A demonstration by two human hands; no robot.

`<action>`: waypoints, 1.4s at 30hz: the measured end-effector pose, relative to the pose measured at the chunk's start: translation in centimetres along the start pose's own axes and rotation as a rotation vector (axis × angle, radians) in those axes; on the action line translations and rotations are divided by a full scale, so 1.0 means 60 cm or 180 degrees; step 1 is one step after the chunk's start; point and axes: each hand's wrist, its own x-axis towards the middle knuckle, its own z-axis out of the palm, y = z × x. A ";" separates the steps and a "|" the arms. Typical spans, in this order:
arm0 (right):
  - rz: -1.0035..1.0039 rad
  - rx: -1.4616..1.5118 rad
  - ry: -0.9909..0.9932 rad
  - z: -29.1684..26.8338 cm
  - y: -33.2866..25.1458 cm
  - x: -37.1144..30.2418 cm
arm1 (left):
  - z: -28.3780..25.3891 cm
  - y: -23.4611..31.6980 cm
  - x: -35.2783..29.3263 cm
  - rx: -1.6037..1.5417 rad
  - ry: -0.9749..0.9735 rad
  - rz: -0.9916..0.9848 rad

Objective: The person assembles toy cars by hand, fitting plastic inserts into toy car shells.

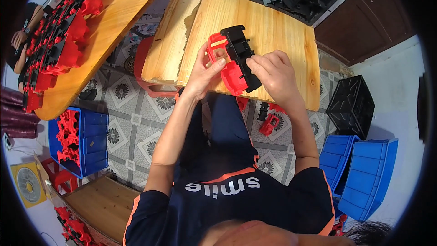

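Over the near part of the wooden table [282, 27], I hold up a red plastic toy vehicle body [234, 77] with a black plastic chassis [238, 49] against its right side. My left hand [204, 74] grips the red body from the left, its thumb lying across the cab opening. On the other side, my right hand [274, 75] is closed with thumb and fingertips at the edge of the black chassis. What lies under those right fingertips is hidden.
A black tray [318, 16] of black parts stands at the far right. Assembled red-and-black toys [68, 41] line another table at left. Blue bins [94, 141], [368, 173] and a black crate [351, 105] stand around me. A red toy piece [269, 125] lies on the floor.
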 end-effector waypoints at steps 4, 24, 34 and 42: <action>-0.0136 -0.0357 -0.0213 0.000 -0.013 0.003 | 0.000 0.004 -0.005 0.0050 -0.0128 -0.0059; 0.2141 0.3676 -0.0201 0.044 0.016 0.043 | 0.099 0.007 -0.044 0.1727 0.0596 0.1950; 0.1871 0.4394 0.0695 0.090 -0.067 0.191 | 0.028 0.199 -0.008 0.0085 0.1036 0.2854; 0.2309 0.4420 0.0456 0.271 0.086 0.562 | -0.077 0.202 -0.107 0.2069 0.1082 0.2160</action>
